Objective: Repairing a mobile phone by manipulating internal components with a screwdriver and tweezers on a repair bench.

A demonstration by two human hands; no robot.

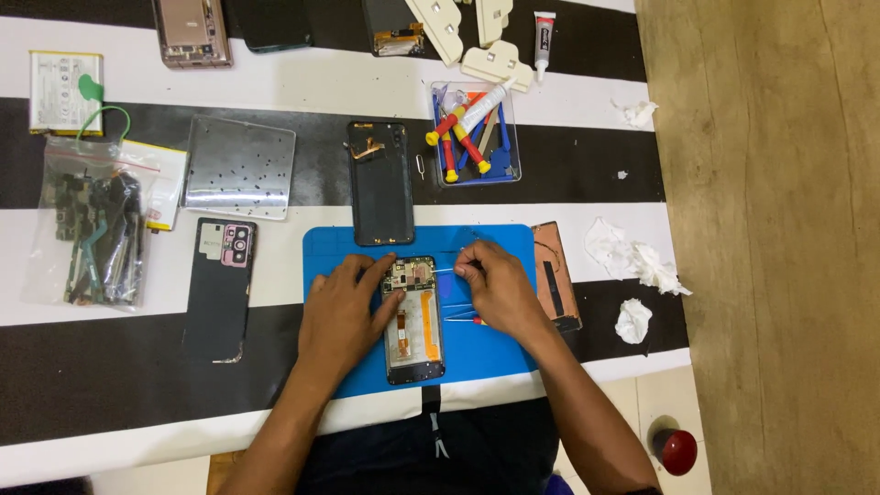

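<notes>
Left hand (344, 312) flat, steadying opened phone (413, 319), right hand (490, 284) pinching possibly tweezers, clear tray (476, 137) (screwdrivers (458, 137), glue tube inside)

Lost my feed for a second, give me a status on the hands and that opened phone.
Left hand steadying opened phone on blue mat. Right hand pinching thin white tool at phone's top. Red-handled tool beside right hand.

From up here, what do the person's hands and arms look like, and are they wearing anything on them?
Both are bare. The left hand and right hand have no gloves, and no rings, watch or wrist strap show in this view. The forearms are uncovered as far as the bottom edge of the picture, so no sleeves are visible. The fingers are bare too, with no tape or finger cots.
</notes>
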